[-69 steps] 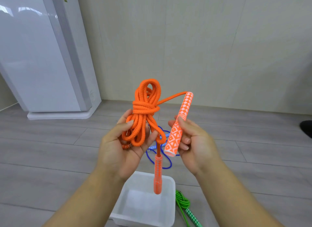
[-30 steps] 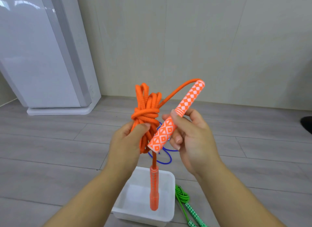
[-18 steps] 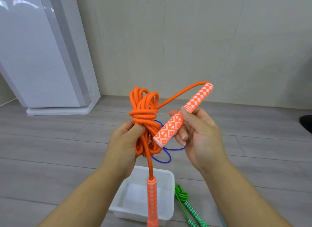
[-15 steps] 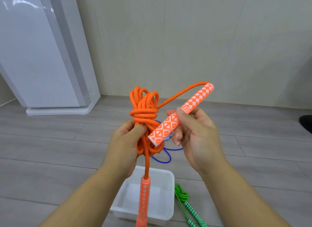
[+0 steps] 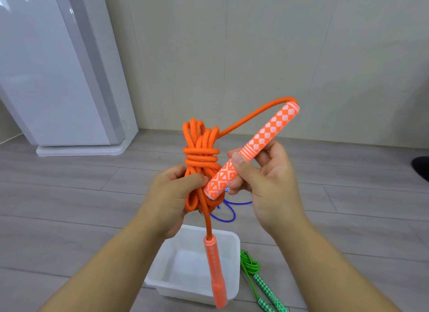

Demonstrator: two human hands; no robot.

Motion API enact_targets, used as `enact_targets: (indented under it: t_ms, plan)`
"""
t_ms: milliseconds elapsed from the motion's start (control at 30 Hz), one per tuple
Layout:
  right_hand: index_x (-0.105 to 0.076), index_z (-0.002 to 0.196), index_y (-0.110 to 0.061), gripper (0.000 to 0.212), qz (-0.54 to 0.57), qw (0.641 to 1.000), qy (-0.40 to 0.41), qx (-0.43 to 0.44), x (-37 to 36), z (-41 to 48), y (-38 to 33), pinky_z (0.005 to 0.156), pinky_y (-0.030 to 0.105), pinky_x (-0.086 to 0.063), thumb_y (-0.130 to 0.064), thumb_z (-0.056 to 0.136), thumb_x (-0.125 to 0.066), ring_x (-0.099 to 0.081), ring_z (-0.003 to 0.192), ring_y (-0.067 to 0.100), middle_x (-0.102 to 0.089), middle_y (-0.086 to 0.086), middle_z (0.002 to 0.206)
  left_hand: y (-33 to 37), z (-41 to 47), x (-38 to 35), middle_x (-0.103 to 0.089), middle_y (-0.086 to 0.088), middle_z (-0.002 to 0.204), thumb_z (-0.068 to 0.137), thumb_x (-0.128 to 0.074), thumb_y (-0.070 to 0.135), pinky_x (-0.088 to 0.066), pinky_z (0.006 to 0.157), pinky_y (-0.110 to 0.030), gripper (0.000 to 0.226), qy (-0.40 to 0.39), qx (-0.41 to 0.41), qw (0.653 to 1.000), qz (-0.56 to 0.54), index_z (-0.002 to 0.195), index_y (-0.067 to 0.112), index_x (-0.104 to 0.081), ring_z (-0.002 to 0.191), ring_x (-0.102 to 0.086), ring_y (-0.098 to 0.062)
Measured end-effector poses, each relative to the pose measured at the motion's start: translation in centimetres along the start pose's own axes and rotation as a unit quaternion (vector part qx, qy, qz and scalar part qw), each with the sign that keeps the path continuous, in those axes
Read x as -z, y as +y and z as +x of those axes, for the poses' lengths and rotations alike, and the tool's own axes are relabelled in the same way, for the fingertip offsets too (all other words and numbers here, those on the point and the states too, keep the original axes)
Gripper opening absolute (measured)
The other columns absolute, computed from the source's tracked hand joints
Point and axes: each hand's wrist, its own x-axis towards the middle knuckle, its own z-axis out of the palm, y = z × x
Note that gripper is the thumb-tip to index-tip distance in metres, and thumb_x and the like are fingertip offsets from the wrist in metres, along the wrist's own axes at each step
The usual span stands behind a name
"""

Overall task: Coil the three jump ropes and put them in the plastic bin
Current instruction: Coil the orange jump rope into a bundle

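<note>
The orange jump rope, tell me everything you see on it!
The orange jump rope is a braided-looking cord bundled into loops, with turns wrapped round its middle. The left hand grips the bundle below those wraps. The right hand pinches one handle, patterned in orange and white diamonds, tilted up to the right, its cord arcing back to the bundle. The other handle hangs down over the white plastic bin.

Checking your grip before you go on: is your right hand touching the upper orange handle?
Touching. The head view shows the right hand pinching the upper orange handle between thumb and fingers.
</note>
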Motion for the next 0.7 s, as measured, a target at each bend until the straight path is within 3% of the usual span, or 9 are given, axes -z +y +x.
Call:
enact_targets:
  t_ms: [100,233,333,433,600,700]
  plan:
    - [-0.046,0.092,-0.012,0.021,-0.006,1.0,0.001,0.011,-0.05,-0.11,-0.08,0.041,0.022,-0.046,0.004,0.084,-0.056,-0.049,0.037,0.009,-0.063,0.004,0.086,0.25,-0.07,0.03,-0.069,-0.016,0.069,0.082,-0.048,-0.01,-0.056,0.052,-0.043,0.021,-0.006,-0.003,1.0,-0.014,0.086,0.001,-0.065,0.051,-0.064,-0.028]
    - [-0.045,0.091,-0.014,0.022,-0.012,1.0,-0.002,0.02,-0.04,-0.07,-0.02,0.041,0.023,-0.045,0.005,0.085,-0.056,-0.048,0.035,0.009,-0.062,0.003,0.086,0.23,-0.16,0.04,-0.068,-0.01,0.065,0.082,-0.047,-0.01,-0.054,0.046,-0.033,0.026,-0.024,0.005,0.999,-0.033,0.078,0.006,-0.068,0.049,-0.063,-0.022]
    - [-0.045,0.092,-0.014,0.024,-0.016,0.999,-0.004,0.027,-0.04,-0.11,0.09,0.041,0.022,-0.045,0.006,0.085,-0.055,-0.048,0.035,0.009,-0.062,0.003,0.087,0.01,0.14,0.35,-0.068,-0.013,0.072,0.068,-0.06,0.001,-0.054,0.055,-0.035,0.017,-0.046,0.012,0.998,-0.029,0.074,0.009,-0.073,0.056,-0.064,-0.025]
    - [-0.045,0.093,-0.014,0.025,-0.018,0.999,-0.005,0.04,-0.08,-0.15,0.08,0.041,0.022,-0.045,0.007,0.084,-0.055,-0.049,0.035,0.009,-0.061,0.003,0.088,-0.01,0.23,0.6,-0.068,-0.018,0.079,0.061,-0.058,0.007,-0.054,0.059,-0.037,0.025,-0.068,0.014,0.997,-0.045,0.082,0.006,-0.072,0.063,-0.065,-0.029]
    - [-0.045,0.093,-0.014,0.025,-0.014,0.999,0.01,0.049,0.06,-0.07,0.03,0.04,0.021,-0.044,0.007,0.085,-0.054,-0.048,0.034,0.008,-0.061,0.004,0.087,0.03,-0.16,0.83,-0.069,-0.021,0.077,0.053,-0.061,0.011,-0.054,0.05,-0.03,0.036,-0.137,0.044,0.984,-0.107,0.085,0.0,-0.071,0.06,-0.067,-0.033]
    - [-0.044,0.092,-0.012,0.022,0.017,0.999,0.028,0.044,0.19,0.24,0.02,0.04,0.021,-0.044,0.007,0.085,-0.052,-0.046,0.034,0.008,-0.062,0.003,0.086,0.29,-0.21,0.6,-0.067,-0.022,0.083,0.061,-0.05,0.015,-0.056,0.053,-0.032,0.041,-0.133,0.046,0.972,-0.189,0.092,-0.006,-0.066,0.063,-0.068,-0.033]
